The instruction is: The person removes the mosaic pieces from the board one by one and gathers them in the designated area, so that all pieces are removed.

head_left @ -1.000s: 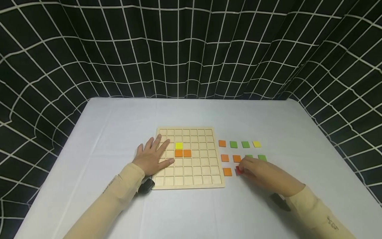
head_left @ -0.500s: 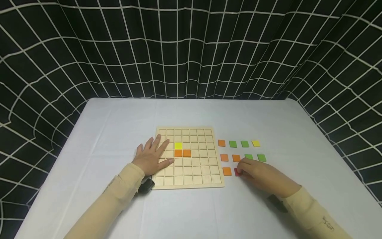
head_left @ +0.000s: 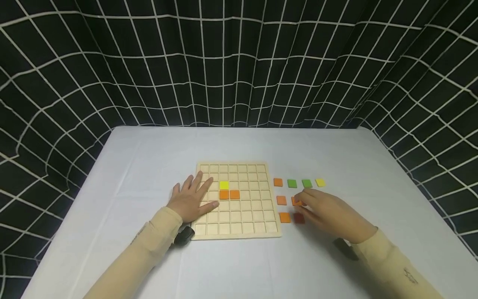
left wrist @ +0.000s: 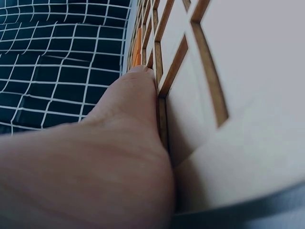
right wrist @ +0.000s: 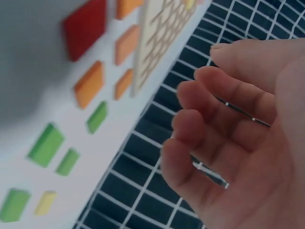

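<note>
My left hand (head_left: pixel 188 203) lies flat with fingers spread over the left side of a wooden grid board (head_left: pixel 257 204). In the left wrist view its thumb (left wrist: pixel 131 95) rests along the board's ridges. One yellow tile (head_left: pixel 224 185) and two orange tiles (head_left: pixel 229 194) sit in the board's cells. Right of the board, my right hand (head_left: pixel 328 209) hovers over loose square tiles, fingers bent loosely. Its fingertips are by an orange tile (head_left: pixel 296 201), just beyond a dark red tile (head_left: pixel 299 218). Nothing shows between the fingers of the right hand (right wrist: pixel 238 129) in the right wrist view.
More orange tiles (head_left: pixel 285 217) form a column beside the board. Green tiles (head_left: pixel 292 183) and a yellow tile (head_left: pixel 320 182) lie farther back; more green tiles (right wrist: pixel 46 144) show in the right wrist view. A black grid-patterned curtain (head_left: pixel 239 62) surrounds the white table (head_left: pixel 224 143).
My right hand has left the red tile and shifted away from me to the orange tile behind it. The red tile is now uncovered. My left hand stays in place on the board.
</note>
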Available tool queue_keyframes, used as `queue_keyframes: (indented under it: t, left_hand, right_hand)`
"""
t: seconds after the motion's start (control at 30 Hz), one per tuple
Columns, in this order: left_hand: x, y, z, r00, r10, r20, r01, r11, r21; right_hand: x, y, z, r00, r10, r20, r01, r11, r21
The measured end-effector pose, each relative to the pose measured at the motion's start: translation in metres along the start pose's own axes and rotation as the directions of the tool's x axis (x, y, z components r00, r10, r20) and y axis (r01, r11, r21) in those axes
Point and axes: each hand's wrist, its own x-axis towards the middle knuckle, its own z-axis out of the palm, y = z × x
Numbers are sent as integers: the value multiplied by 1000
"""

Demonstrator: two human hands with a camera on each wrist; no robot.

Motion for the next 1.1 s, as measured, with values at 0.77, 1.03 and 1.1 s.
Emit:
queue_keyframes:
  t: [0.77,1.03,1.1]
  left_hand:
    - [0,0,5,1000,-13,1,13,1000,22]
    - [1,0,4,1000,-13,9,12,1000,14]
    - [1,-1,3,1000,-12,9,12,1000,17]
  right_hand:
    - [120,-50,36,948,-224,226,210,974,84]
    - [139,-52,50,946,-226,234,232,973,4]
    - [140,-53,52,945,-248,213,254,967,-3]
